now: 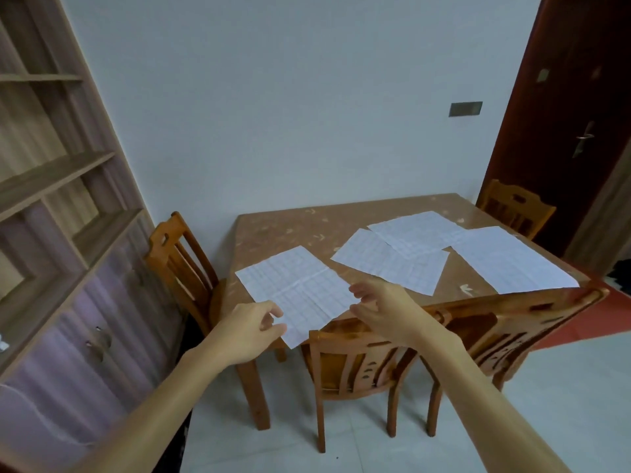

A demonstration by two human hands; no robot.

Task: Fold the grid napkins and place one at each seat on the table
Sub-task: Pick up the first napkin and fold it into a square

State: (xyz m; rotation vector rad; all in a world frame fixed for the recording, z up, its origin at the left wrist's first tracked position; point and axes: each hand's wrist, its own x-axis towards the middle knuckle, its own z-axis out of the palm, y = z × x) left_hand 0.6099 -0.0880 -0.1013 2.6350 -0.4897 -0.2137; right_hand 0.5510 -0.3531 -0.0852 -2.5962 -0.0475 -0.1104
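Several white grid napkins lie unfolded on the brown table [273,233]. The nearest napkin [300,288] lies at the table's front left corner, its corner hanging over the edge. My left hand [252,332] hovers at that napkin's near left edge, fingers curled and apart, touching or nearly touching it. My right hand [379,305] is at its right edge, fingers spread; whether it pinches the napkin I cannot tell. A second napkin [389,264] lies mid-table, a third [416,230] behind it, and another [508,261] at the right.
Two wooden chairs [358,360] [512,322] stand at the table's near side, one chair [184,264] at the left end, one chair [515,206] at the far right. A shelf unit [61,186] lines the left wall. A dark door [580,124] is at right.
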